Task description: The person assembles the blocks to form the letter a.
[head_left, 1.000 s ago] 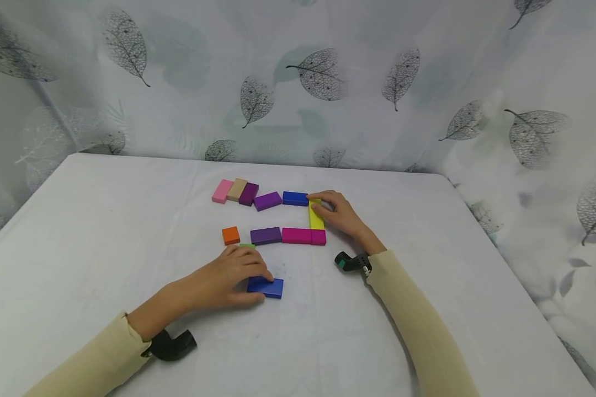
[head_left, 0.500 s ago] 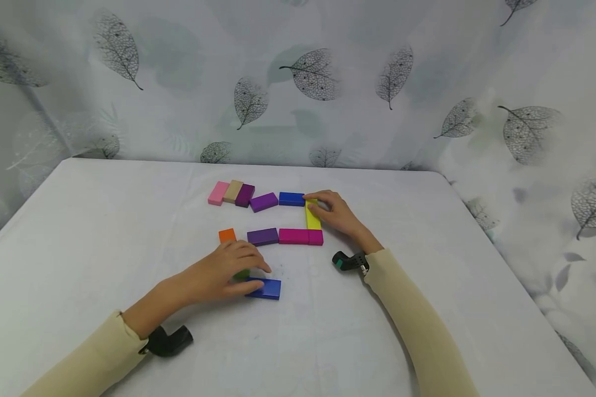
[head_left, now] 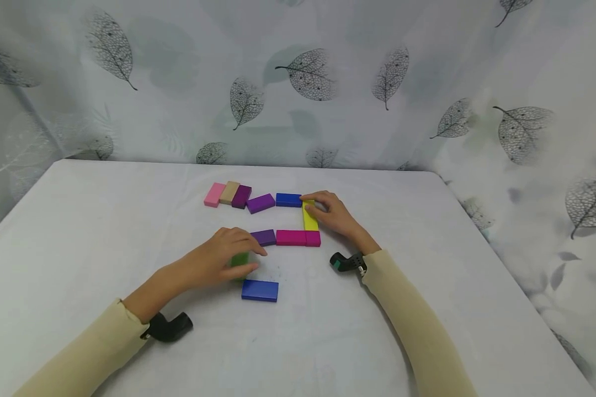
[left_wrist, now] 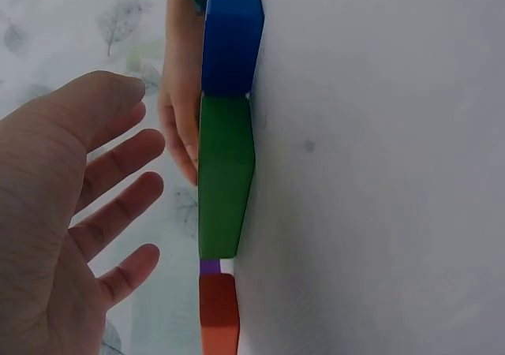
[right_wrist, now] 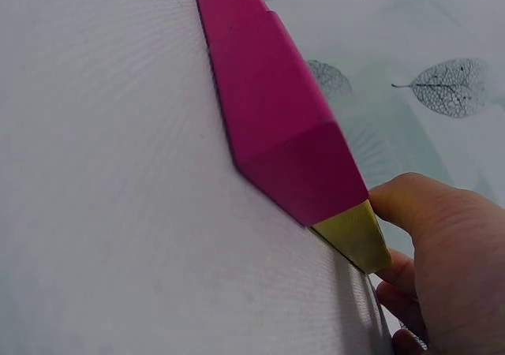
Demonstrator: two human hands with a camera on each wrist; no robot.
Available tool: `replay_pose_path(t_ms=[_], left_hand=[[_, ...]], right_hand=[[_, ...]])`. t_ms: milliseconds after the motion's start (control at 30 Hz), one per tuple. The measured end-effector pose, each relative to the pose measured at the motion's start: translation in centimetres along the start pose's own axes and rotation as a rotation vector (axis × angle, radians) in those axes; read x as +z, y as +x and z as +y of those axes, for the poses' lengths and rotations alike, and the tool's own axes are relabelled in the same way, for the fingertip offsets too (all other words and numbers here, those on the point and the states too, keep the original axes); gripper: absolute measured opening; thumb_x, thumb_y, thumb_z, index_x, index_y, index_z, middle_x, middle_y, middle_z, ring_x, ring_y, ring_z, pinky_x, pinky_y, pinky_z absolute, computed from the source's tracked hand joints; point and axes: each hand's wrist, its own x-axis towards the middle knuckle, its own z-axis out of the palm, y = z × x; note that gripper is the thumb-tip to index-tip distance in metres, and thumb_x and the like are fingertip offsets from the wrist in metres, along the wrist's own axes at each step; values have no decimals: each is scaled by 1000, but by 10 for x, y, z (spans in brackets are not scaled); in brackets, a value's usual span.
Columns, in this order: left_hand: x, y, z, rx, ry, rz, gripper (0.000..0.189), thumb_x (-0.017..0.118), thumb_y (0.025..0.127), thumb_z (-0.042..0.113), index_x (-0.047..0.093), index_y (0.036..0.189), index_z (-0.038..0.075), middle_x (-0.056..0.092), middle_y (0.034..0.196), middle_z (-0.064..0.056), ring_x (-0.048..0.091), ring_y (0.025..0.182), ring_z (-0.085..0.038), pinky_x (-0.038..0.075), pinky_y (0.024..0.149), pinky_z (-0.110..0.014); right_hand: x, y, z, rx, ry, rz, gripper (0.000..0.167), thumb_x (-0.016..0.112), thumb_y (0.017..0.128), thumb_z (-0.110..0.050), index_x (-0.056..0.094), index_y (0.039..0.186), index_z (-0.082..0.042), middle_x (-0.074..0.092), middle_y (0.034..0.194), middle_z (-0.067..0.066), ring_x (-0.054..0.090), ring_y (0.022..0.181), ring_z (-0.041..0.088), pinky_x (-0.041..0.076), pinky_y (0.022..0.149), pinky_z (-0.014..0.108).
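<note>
My left hand [head_left: 218, 256] hovers over the green block [head_left: 240, 259], fingers spread and the thumb apart; in the left wrist view, nothing lies between them. That green block [left_wrist: 225, 177] stands between a blue block [left_wrist: 230, 39] and an orange block [left_wrist: 218, 312], which the hand hides in the head view. The near blue block [head_left: 260, 290] is just below the left hand. My right hand [head_left: 335, 214] holds the yellow block [head_left: 310, 220] at its far end, index fingertip by the far blue block [head_left: 288, 200]. Two magenta blocks [head_left: 291, 237] meet the yellow one's near end.
A dark purple block [head_left: 264, 237] adjoins the magenta ones. At the back lie a violet block [head_left: 261, 203], a plum block [head_left: 241, 197], a tan block [head_left: 229, 192] and a pink block [head_left: 214, 194]. The white table [head_left: 129, 220] meets a leaf-patterned curtain [head_left: 179, 82].
My left hand has lifted off the near blue block and moved away from me, over the green block, now covering the orange one. The right hand stays at the yellow block.
</note>
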Motion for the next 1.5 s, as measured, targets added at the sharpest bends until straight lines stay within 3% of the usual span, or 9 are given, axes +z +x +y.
replay_pose_path(t_ms=[167,367,733,833,1033,1167,1367,1500], left_hand=[[-3,4,-12,-24,-15,29,22,70,90,17,70,112,13,66,111,2,55,111,-18,43,94,-44],[-9,8,-28,-54,-72,106,26,70,89,11,68,115,7,67,114,-3,55,117,-25,40,100,-52],[-14,14,-60,-26,-92,209,28,70,86,1,66,114,1,67,114,-7,58,112,-26,45,97,-51],[-15,15,-66,-66,-117,211,29,69,87,1,65,116,2,66,116,-8,57,114,-28,43,98,-52],[-18,16,-77,-221,-153,179,35,67,90,6,60,125,5,63,122,-14,50,118,-31,37,103,-54],[-19,14,-86,-295,-143,195,36,66,91,7,58,126,5,59,123,-18,43,119,-36,33,102,-57],[-22,15,-101,-319,-100,311,34,67,88,2,61,121,0,53,127,-22,39,125,-43,25,105,-62],[-23,16,-111,-351,-95,326,35,68,88,4,61,122,-1,51,129,-24,37,126,-45,23,105,-64]], right_hand=[[0,0,1,-8,-3,1,33,58,98,-17,63,130,-9,59,133,12,45,130,27,28,113,49],[0,0,1,-5,-1,3,32,57,99,-18,63,129,-10,60,132,11,45,130,27,28,112,49],[-1,1,2,-13,0,4,33,58,98,-18,63,130,-9,60,132,11,45,130,28,28,112,49],[-1,0,2,-8,2,2,33,58,98,-18,63,130,-9,59,132,11,45,130,27,28,112,49],[-1,-1,0,20,8,-1,33,57,99,-19,63,130,-10,59,133,9,44,131,26,27,113,48],[-1,-1,-1,37,4,-6,34,57,99,-20,62,131,-12,58,134,9,43,132,26,27,113,49],[-1,-1,-3,37,1,-3,34,57,99,-20,62,131,-11,58,134,9,43,132,26,27,113,49],[-1,-1,-2,27,8,-4,34,57,98,-19,62,130,-10,58,134,10,43,132,27,27,113,49]])
